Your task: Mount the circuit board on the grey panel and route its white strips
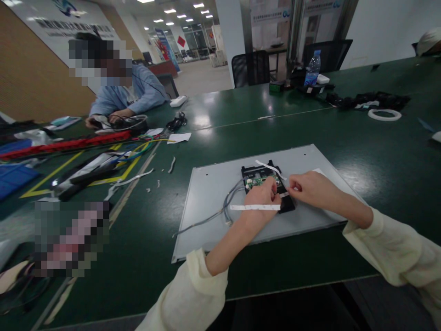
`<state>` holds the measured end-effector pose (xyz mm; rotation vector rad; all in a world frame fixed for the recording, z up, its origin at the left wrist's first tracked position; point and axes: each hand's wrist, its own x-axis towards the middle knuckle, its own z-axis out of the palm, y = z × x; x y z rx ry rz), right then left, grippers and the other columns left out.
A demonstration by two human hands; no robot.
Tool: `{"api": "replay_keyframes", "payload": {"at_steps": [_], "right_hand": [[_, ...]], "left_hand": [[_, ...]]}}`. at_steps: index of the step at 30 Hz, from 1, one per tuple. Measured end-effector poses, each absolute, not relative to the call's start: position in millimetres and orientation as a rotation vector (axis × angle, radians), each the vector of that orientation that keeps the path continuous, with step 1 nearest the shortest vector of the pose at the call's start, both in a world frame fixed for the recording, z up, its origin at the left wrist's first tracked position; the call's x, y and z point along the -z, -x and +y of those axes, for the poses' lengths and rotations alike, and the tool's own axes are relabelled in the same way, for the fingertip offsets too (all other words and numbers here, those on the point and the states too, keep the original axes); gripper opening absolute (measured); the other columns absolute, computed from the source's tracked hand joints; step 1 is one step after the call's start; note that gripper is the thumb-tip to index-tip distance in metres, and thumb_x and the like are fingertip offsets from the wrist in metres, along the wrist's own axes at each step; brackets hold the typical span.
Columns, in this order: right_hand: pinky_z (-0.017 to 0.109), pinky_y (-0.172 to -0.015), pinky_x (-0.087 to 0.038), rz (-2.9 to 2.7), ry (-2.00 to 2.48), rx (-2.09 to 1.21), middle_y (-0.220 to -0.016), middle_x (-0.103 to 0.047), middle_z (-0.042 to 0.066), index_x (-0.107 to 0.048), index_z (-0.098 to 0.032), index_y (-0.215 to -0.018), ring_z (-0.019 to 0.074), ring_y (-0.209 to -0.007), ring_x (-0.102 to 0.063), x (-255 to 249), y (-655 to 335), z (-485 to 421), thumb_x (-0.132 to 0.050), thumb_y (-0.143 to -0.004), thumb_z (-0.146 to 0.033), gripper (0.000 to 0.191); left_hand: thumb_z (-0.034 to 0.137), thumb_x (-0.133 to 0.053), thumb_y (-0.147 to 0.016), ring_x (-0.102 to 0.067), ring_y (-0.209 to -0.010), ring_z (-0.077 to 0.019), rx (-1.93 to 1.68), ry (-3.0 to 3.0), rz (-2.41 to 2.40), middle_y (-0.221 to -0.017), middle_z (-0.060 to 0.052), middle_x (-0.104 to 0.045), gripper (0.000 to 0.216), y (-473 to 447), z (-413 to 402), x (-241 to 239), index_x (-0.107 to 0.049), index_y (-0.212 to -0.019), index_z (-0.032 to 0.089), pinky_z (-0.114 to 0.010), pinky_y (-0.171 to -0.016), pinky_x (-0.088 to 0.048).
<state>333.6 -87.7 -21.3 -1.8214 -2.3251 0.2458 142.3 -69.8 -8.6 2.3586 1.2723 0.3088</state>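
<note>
Cream sleeves (188,294) lead to your two hands, a little right of the middle of the frame. Your left hand (262,195) curls over a black plastic module (250,173) carrying a green circuit board (253,183); its fingertips are hidden, so I cannot tell whether they pinch anything. Your right hand (308,186) is bunched at the module's right edge, thumb and fingers drawn in; I cannot tell what, if anything, is between them. One white strip (255,208) crosses your left wrist, and a second white strip (271,169) lies over the module's top edge.

Under the module, a light-grey panel (200,197) lies flat on the green table (138,257). Grey cables (203,222) run from the module toward the panel's left edge.

At left of the frame, you have white scraps (171,164) and yellow floor-style tape (129,172) on the tabletop. In the upper left, a co-worker in a light-blue shirt (148,87) handles something dark. In the upper right stand a water bottle (313,69) and, lying lower, a white ring (384,115).
</note>
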Motion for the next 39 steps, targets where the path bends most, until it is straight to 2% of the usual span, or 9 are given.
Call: {"api": "replay_keyframes", "payload": {"at_steps": [9,18,24,35,37,39], "right_hand": [[0.028,-0.053,-0.019,-2.420,1.877,-0.086,-0.072,-0.065,0.008,-0.057,-0.018,-0.082,0.0169,-0.059,-0.055,19,-327,-93,-0.040,-0.091,-0.035,0.025],[0.027,-0.051,-0.014,-2.519,1.944,0.122,-0.074,-0.067,0.007,-0.058,-0.017,-0.090,0.0191,-0.063,-0.062,14,-323,-97,-0.039,-0.092,-0.034,0.025],[0.026,-0.052,-0.017,-2.515,1.985,0.185,-0.074,-0.067,0.007,-0.056,-0.018,-0.091,0.0195,-0.062,-0.062,15,-330,-95,-0.040,-0.089,-0.029,0.020],[0.026,-0.052,-0.024,-2.433,1.968,0.266,-0.070,-0.065,0.006,-0.060,-0.017,-0.086,0.0176,-0.059,-0.059,12,-335,-95,-0.039,-0.091,-0.024,0.023],[0.025,-0.053,-0.028,-2.396,1.821,0.255,-0.074,-0.065,0.005,-0.061,-0.017,-0.094,0.0167,-0.061,-0.059,11,-336,-97,-0.040,-0.093,-0.028,0.024],[0.025,-0.057,-0.036,-2.412,1.504,0.221,-0.088,-0.066,0.007,-0.059,-0.017,-0.111,0.0166,-0.071,-0.060,9,-335,-100,-0.043,-0.093,-0.033,0.029]], "left_hand": [[0.029,-0.044,-0.088,-0.065,-0.071,-0.0231,-0.107,-2.632,1.344,-0.079,-0.007,-0.065,0.025,-147,-73,22,-0.054,-0.108,0.018,-0.033,-0.063,-0.048],[0.030,-0.043,-0.089,-0.068,-0.072,-0.0269,-0.001,-2.745,1.405,-0.076,-0.007,-0.066,0.026,-148,-73,18,-0.055,-0.109,0.019,-0.035,-0.060,-0.051],[0.022,-0.040,-0.089,-0.068,-0.074,-0.0266,0.041,-2.809,1.351,-0.075,-0.009,-0.067,0.025,-145,-74,9,-0.057,-0.106,0.015,-0.035,-0.062,-0.052],[0.019,-0.046,-0.084,-0.068,-0.078,-0.0279,0.174,-2.801,1.244,-0.080,-0.011,-0.069,0.025,-142,-72,-8,-0.059,-0.104,0.013,-0.037,-0.066,-0.053],[0.020,-0.047,-0.083,-0.068,-0.078,-0.0276,0.167,-2.805,1.233,-0.080,-0.011,-0.069,0.025,-140,-71,-7,-0.060,-0.104,0.013,-0.037,-0.066,-0.053],[0.021,-0.047,-0.083,-0.068,-0.079,-0.0272,0.148,-2.806,1.231,-0.081,-0.012,-0.069,0.025,-139,-70,-5,-0.061,-0.103,0.013,-0.037,-0.068,-0.053]]}}
